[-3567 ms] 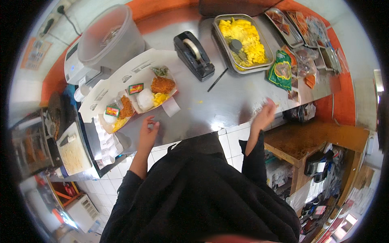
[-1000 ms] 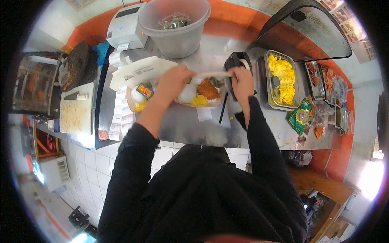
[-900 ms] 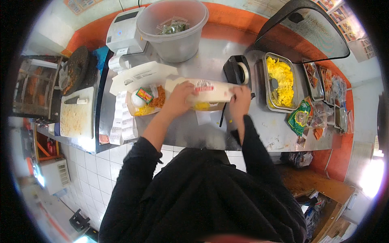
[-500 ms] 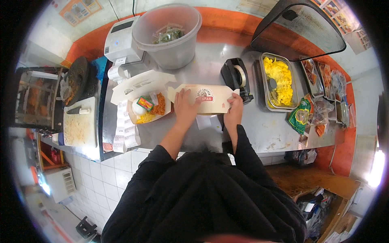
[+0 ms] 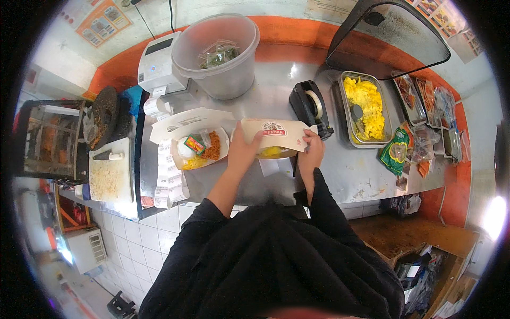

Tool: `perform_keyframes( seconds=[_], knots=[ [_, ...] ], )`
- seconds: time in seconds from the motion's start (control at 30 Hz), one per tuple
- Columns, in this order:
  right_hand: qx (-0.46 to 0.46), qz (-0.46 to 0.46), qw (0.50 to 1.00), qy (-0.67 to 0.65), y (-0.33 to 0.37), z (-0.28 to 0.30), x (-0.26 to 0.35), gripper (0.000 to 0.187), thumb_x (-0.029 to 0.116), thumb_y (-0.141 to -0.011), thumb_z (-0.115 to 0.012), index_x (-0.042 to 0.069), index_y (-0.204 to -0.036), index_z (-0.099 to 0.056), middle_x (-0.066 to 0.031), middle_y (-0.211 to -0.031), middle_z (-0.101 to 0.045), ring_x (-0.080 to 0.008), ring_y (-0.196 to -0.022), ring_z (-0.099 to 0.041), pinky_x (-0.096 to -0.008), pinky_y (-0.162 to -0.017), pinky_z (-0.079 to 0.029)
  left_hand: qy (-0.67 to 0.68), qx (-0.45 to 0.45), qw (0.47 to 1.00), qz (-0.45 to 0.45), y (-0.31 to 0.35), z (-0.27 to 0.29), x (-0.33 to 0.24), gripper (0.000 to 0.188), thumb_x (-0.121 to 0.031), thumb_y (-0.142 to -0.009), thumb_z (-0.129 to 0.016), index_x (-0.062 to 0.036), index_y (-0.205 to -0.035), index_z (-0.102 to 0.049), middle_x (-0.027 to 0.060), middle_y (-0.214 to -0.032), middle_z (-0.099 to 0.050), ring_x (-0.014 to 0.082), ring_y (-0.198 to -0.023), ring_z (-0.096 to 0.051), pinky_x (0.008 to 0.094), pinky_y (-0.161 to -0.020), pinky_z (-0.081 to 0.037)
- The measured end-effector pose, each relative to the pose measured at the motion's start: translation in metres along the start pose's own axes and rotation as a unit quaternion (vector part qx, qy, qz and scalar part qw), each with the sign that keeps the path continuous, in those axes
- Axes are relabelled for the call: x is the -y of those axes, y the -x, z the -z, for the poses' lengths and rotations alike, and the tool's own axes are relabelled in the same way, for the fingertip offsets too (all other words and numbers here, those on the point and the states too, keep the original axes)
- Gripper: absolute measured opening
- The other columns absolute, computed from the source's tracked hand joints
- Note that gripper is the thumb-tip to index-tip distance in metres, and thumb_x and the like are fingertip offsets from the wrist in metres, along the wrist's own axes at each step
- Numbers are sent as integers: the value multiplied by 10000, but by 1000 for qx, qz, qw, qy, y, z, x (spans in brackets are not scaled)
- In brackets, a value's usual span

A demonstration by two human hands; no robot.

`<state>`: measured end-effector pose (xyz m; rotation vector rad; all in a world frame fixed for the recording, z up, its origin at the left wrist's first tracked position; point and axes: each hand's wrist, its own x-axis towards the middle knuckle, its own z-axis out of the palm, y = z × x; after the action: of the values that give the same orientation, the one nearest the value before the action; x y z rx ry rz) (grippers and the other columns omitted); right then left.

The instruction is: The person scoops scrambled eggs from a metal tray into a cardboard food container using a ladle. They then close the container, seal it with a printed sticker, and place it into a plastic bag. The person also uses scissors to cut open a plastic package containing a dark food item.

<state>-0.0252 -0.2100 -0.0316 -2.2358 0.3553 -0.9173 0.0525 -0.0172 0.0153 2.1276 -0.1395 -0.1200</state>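
Note:
Between my hands is a cream cardboard food box [image 5: 281,139] with a red-and-dark printed emblem on its lid. Its front edge is raised a little, and yellow food [image 5: 272,151] shows in the gap beneath. My left hand [image 5: 243,150] grips the left corner of the lid, thumb on top. At the right corner, my right hand [image 5: 312,151] holds the lid's edge between thumb and fingers. A second food box [image 5: 178,119] stands open on the left, containing white rice [image 5: 184,150], a red-and-green sachet [image 5: 195,144], orange-brown fried food [image 5: 213,146] and yellow shreds.
Behind stand a label printer [image 5: 162,64] with a trailing paper strip [image 5: 169,178] and a large plastic tub [image 5: 218,69] of bagged greens. A black tape dispenser [image 5: 311,109] and a tray of yellow food [image 5: 365,109] lie to the right. A knife rests on a cutting board [image 5: 110,175] at left.
The front edge of the middle box's lid has risen, exposing yellow food that was covered before. Both hands stay on the lid's corners. The whole view has shifted slightly.

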Motion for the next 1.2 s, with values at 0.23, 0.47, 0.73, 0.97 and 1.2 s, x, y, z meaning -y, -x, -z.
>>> perform_keyframes(
  seconds=[0.23, 0.47, 0.73, 0.97, 1.2],
  knots=[
    [-8, 20, 1000, -22, 3, -9, 7, 212, -129, -664, -519, 23, -810, -496, -155, -977, -625, -319, -971, -575, -387, -849, -431, 90, 50, 993, 64, -14, 5, 5, 726, -379, -825, -615, 76, -1322, -344, 262, -1307, -433, 361, -1176, -466, 383, -992, -358],
    [12, -31, 985, -167, 4, -20, 6, 228, -53, -725, -587, 26, -883, -444, -138, -997, -548, -297, -979, -538, -362, -875, -414, 325, 145, 912, 204, -10, 17, 11, 620, -264, -857, -584, 34, -1340, -334, 191, -1299, -464, 245, -1183, -461, 331, -978, -363],
    [111, -183, 955, -205, 7, -30, -13, 359, 150, -932, -480, 10, -1245, -374, -150, -1242, -509, -246, -1156, -482, -326, -998, -341, 267, 119, 942, 166, -12, 5, -8, 582, -235, -870, -570, 61, -1306, -322, 202, -1259, -483, 256, -1178, -470, 347, -987, -361],
    [203, -171, 941, -210, -15, -5, -15, 456, 59, -880, -445, 10, -1331, -396, -196, -1258, -524, -277, -1180, -501, -315, -978, -371, 39, -28, 999, -23, -1, -46, 34, 620, -232, -867, -570, 46, -1342, -283, 202, -1262, -478, 269, -1153, -492, 346, -990, -365],
    [212, -220, 916, -259, -2, -8, -31, 437, 217, -938, -451, 47, -1338, -409, -159, -1247, -546, -243, -1166, -509, -304, -970, -376, 315, 174, 922, 145, 9, -16, 25, 653, -289, -895, -552, -77, -1419, -225, 126, -1344, -409, 242, -1217, -414, 344, -1023, -309]
  ],
)
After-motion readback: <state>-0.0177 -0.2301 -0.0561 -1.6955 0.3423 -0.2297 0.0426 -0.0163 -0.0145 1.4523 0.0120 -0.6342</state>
